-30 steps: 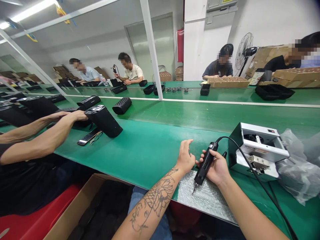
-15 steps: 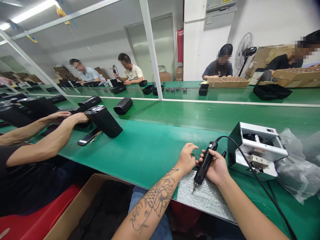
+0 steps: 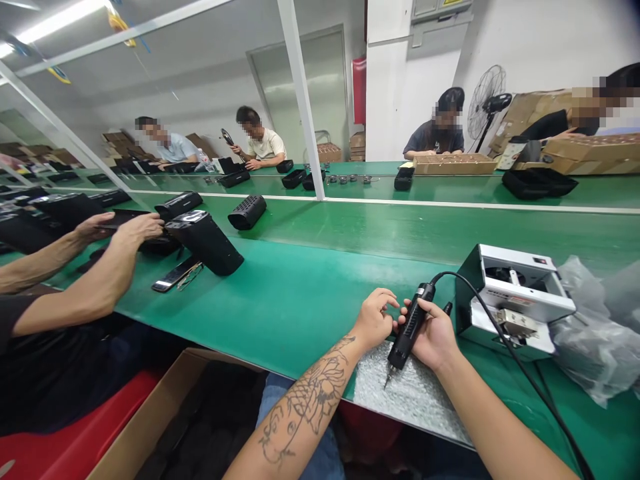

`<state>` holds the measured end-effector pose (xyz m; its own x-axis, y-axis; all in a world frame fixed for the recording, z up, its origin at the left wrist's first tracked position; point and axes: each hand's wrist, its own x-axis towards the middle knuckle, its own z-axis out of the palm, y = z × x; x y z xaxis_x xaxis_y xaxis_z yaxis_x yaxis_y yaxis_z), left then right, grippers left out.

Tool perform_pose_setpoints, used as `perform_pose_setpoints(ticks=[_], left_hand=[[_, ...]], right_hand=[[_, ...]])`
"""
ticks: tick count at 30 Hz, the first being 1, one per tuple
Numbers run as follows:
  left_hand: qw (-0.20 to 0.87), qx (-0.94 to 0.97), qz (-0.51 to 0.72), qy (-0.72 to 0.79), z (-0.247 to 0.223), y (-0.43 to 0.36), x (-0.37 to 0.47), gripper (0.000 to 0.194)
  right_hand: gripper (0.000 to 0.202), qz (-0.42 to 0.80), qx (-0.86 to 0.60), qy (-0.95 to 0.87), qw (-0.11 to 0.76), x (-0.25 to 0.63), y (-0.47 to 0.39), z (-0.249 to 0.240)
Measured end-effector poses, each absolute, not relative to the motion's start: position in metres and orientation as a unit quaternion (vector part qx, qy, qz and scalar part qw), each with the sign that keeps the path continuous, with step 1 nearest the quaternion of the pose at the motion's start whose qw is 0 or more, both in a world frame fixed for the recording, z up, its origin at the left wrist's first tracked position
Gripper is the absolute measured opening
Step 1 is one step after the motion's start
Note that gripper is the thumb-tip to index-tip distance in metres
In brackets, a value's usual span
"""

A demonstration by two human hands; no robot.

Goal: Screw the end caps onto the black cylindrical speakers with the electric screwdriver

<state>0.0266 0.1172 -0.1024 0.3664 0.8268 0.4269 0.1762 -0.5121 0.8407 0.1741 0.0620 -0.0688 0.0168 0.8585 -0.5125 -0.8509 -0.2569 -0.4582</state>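
Observation:
A black electric screwdriver [image 3: 411, 327] lies across my right hand [image 3: 436, 337], whose fingers are wrapped round its body. Its thin bit points down toward the near table edge, over a sheet of bubble wrap [image 3: 415, 393]. From its upper end a black cable loops to the right. My left hand [image 3: 375, 320] is just left of the screwdriver, loosely curled with the index finger reaching toward it. Nothing shows in that hand, and whether its fingertips touch the tool or my right fingertips I cannot tell.
Right of my hands stands a screw feeder machine [image 3: 515, 300], with clear plastic bags [image 3: 590, 333] beside it. To the left are a black housing [image 3: 205, 243], a phone [image 3: 175, 275] and a co-worker's hands [image 3: 135, 230]. Below the table edge is an open carton [image 3: 145, 413].
My hands and the screwdriver have hardly moved. The co-worker at left has drawn both hands back to the left and now holds up a flat dark part.

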Motion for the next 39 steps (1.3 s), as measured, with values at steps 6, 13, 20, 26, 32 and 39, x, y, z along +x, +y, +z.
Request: perform_pose_setpoints(ticks=[6, 13, 20, 26, 32, 39], left_hand=[[0.413, 0.718, 0.437, 0.351, -0.097, 0.1163, 0.0264, 0.048], [0.441, 0.7, 0.424, 0.369, -0.0947, 0.1169, 0.025, 0.048], [0.45, 0.69, 0.425, 0.375, -0.0948, 0.116, 0.0257, 0.045], [0.453, 0.685, 0.433, 0.371, -0.1019, 0.1183, 0.0278, 0.042], [0.453, 0.682, 0.437, 0.372, -0.1023, 0.1195, 0.0282, 0.04], [0.45, 0.688, 0.429, 0.375, -0.1009, 0.1199, 0.0272, 0.041]], right_hand=[[0.015, 0.702, -0.369, -0.006, 0.61, 0.1739, 0.0613, -0.068], [0.014, 0.699, -0.371, -0.004, 0.612, 0.1727, 0.0605, -0.0659], [0.014, 0.699, -0.369, -0.005, 0.613, 0.1723, 0.0604, -0.066], [0.014, 0.698, -0.368, -0.004, 0.614, 0.1725, 0.0607, -0.0661], [0.014, 0.697, -0.371, -0.005, 0.613, 0.1735, 0.0605, -0.0677], [0.015, 0.697, -0.371, -0.006, 0.613, 0.1736, 0.0607, -0.0687]])
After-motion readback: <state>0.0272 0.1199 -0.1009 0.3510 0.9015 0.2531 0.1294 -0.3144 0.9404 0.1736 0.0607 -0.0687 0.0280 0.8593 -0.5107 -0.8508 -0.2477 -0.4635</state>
